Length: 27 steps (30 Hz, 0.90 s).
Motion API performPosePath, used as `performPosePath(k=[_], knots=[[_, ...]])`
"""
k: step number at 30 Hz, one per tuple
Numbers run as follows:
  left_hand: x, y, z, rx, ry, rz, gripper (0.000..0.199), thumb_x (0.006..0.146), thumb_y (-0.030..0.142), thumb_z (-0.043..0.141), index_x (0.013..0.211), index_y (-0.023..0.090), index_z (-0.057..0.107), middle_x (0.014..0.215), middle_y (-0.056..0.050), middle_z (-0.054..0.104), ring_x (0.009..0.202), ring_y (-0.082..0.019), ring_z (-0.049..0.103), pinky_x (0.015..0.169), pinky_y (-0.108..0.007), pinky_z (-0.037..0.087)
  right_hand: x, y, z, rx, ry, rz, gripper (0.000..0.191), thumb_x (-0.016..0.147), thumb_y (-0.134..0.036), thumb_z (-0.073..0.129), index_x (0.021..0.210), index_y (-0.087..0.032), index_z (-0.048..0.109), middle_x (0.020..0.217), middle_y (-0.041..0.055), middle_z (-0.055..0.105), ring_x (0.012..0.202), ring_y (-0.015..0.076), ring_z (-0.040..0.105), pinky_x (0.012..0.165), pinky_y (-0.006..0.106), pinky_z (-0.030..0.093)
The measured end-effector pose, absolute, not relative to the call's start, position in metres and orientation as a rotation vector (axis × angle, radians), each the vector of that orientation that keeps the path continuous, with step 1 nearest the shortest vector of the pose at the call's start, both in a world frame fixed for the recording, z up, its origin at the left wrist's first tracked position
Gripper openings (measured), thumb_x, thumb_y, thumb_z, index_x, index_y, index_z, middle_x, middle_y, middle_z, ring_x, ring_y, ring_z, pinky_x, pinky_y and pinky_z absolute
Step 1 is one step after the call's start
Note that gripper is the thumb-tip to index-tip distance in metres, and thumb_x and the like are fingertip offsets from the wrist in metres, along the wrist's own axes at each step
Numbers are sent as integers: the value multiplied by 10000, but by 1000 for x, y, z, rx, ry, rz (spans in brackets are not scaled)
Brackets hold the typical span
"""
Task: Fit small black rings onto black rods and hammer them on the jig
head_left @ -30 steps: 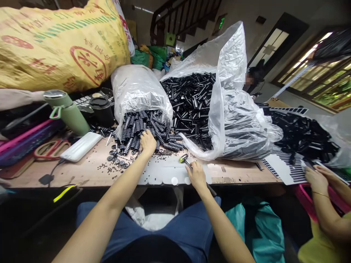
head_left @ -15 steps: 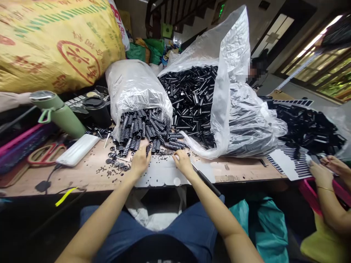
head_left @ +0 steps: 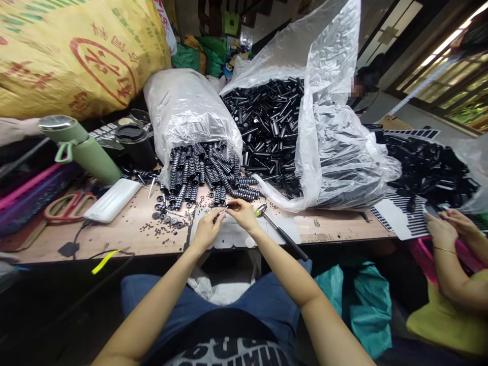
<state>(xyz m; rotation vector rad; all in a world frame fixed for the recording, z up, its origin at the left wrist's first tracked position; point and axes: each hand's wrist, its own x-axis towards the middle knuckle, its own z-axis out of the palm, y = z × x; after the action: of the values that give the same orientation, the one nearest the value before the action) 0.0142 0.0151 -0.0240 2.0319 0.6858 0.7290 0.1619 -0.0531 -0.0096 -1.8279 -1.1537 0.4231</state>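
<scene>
My left hand point(head_left: 207, 229) is closed on a small dark piece, mostly covered by the fingers. Its fingertips meet those of my right hand point(head_left: 242, 215), which is pinched shut; a thin shiny bit shows between them. What the right fingers hold is too small to tell. Both hands are above a pale sheet point(head_left: 232, 235) at the table's front edge. Just behind them lie black-and-white ridged tubes point(head_left: 194, 173), spilling from a white plastic bag point(head_left: 186, 104). A hammer-like tool with a black handle point(head_left: 292, 244) rests right of my right hand.
Tiny dark bits point(head_left: 154, 230) and small black discs point(head_left: 173, 221) lie left of the sheet. Farther left are a white power bank point(head_left: 112, 201), scissors point(head_left: 68, 206) and a green bottle point(head_left: 82, 152). Behind, a clear bag point(head_left: 310, 173) holds black tubes point(head_left: 270, 127). A co-worker's hands point(head_left: 444, 229) are at right.
My left hand has come away from the ridged tubes with a dark piece. My right hand has left the tiny bits and moved left to meet it. The view has shifted slightly.
</scene>
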Motion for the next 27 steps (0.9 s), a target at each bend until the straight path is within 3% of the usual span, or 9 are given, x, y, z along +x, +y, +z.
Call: performPosePath(k=[5,10,15,18,21,24,27], knots=[[14,3,-23,2122,688,696,319,924,344,464,1145,198,641,1119,-89,667,1046,-221,617,958,-357,460,155,-67,-3,-1617,-935,498,218,687,-234,721,888,-154,691,886,47,719,805,169,677,765,288,560],[8,-4,-20,2146,724,711,311,921,343,472,1132,201,651,1096,-90,671,1021,-228,629,944,-365,473,149,-74,-5,-1581,-1048,399,182,737,-223,671,909,-176,702,892,47,719,789,165,680,745,281,573],[-11,-1,-29,1950,775,808,397,909,386,482,1218,164,597,1189,-127,634,1127,-245,585,992,-384,443,127,-72,-8,-1525,-1472,233,256,834,-160,542,1033,-224,690,1068,45,701,1023,176,650,945,323,512],[-37,8,-37,1677,874,844,412,910,433,466,1195,161,586,930,-86,671,805,-186,658,719,-302,540,105,-52,-12,-1476,-1642,283,297,883,-199,534,1162,-228,633,1201,50,646,1137,171,589,1012,331,457],[-72,19,-40,1354,1022,944,437,875,524,493,1120,169,568,721,4,581,471,-94,519,420,-200,428,77,-19,-18,-1660,-1755,266,230,921,-250,536,1116,-198,646,1123,80,655,1085,184,575,975,339,445],[-104,29,-40,1233,1126,1030,455,820,577,545,1011,164,557,740,12,576,436,-70,478,364,-173,376,50,10,-26,-1884,-1913,236,173,898,-282,585,1004,-176,672,1013,97,643,1013,217,552,881,341,456],[-121,36,-42,1342,1147,968,432,801,556,581,958,154,586,746,-10,619,426,-79,492,370,-186,390,37,22,-31,-1930,-1861,304,133,847,-241,643,954,-164,659,1032,107,630,1022,232,541,872,346,451]])
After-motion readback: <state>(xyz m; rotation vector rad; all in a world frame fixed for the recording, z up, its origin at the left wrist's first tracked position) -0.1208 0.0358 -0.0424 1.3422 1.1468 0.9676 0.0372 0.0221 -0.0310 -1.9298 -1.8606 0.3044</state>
